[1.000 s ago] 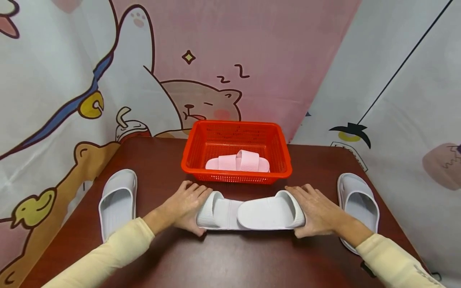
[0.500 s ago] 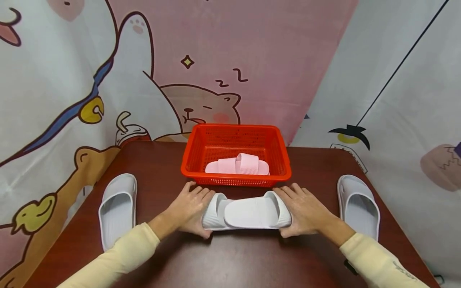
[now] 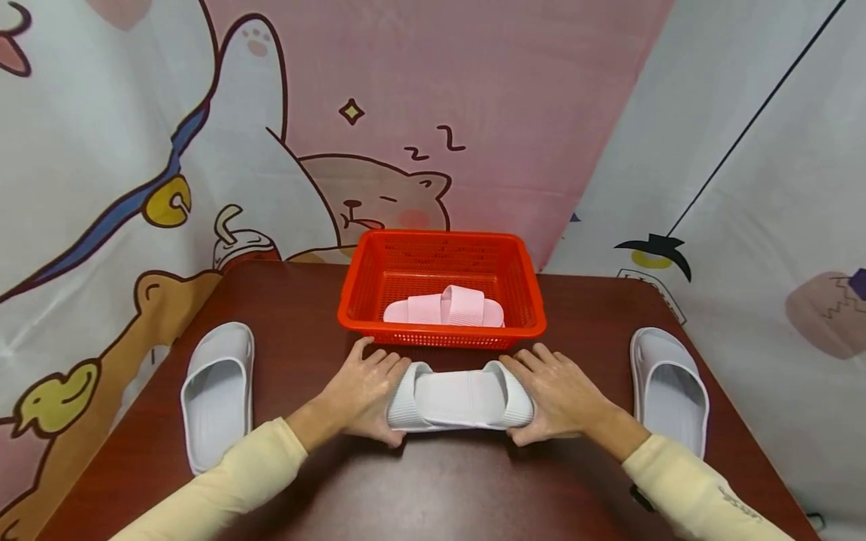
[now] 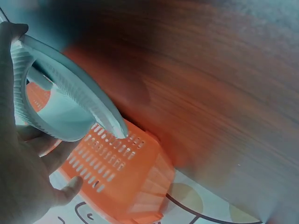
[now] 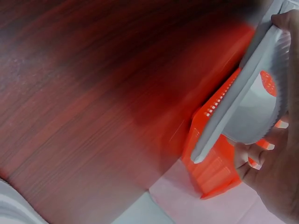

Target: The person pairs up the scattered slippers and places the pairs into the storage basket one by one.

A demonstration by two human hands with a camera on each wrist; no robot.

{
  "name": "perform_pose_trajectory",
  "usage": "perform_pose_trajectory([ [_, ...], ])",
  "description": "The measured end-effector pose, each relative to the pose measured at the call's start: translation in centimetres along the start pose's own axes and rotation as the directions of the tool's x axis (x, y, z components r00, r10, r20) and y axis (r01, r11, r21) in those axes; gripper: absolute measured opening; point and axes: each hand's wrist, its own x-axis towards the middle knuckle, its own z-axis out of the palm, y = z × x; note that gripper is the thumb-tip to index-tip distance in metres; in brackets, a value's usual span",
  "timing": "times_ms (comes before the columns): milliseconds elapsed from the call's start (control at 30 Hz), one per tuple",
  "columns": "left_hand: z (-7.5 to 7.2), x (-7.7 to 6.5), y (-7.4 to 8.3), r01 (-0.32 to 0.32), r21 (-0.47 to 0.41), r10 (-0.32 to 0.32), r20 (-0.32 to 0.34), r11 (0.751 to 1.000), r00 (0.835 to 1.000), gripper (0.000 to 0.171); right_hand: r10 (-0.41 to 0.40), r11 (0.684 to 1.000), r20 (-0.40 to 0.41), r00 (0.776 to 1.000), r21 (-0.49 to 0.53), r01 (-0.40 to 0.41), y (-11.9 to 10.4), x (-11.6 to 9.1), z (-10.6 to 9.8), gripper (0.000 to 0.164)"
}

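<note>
Two white slide slippers are held end to end in the head view, each heel reaching into the other's strap. My left hand grips the left slipper at its ribbed strap and sole, thumb on the near side. On the other end, my right hand holds the right slipper the same way. That one's sole lies over most of the left slipper's sole, hiding it. In the left wrist view, the strap arches beside the palm; the right wrist view shows the right slipper's edge close up.
Just beyond the hands stands a red perforated basket with pink slippers inside. A light grey clog lies at the left of the brown table, another grey clog at the right. Printed cloth hangs behind.
My right hand has moved left, sliding its slipper over the other until the two nest. The left hand has shifted slightly right. The basket and grey clogs have stayed in place.
</note>
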Motion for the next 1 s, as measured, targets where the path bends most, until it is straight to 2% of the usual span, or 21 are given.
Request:
perform_pose_trajectory([
  [267, -0.3, 0.5, 0.5, -0.008, 0.014, 0.007, 0.035, 1.000, 0.999, 0.105, -0.009, 1.000, -0.006, 1.000, -0.001, 0.009, -0.8, 0.7, 0.1, 0.101],
  [433, -0.5, 1.0, 0.8, 0.001, 0.033, -0.002, 0.026, 0.999, 1.000, 0.106, -0.015, 1.000, -0.013, 1.000, -0.004, 0.015, -1.2, 1.3, 0.1, 0.100],
  [700, -1.1, 1.4, 1.3, 0.028, 0.003, -0.028, 0.007, 1.000, 1.000, 0.105, -0.029, 0.999, -0.012, 1.000, -0.018, 0.029, -2.0, 2.1, -0.2, 0.102],
  [1000, -1.0, 1.5, 1.4, 0.029, -0.004, -0.029, 0.018, 1.000, 0.999, 0.105, -0.034, 0.999, -0.002, 0.999, -0.039, 0.034, -2.6, 2.5, -0.9, 0.100],
])
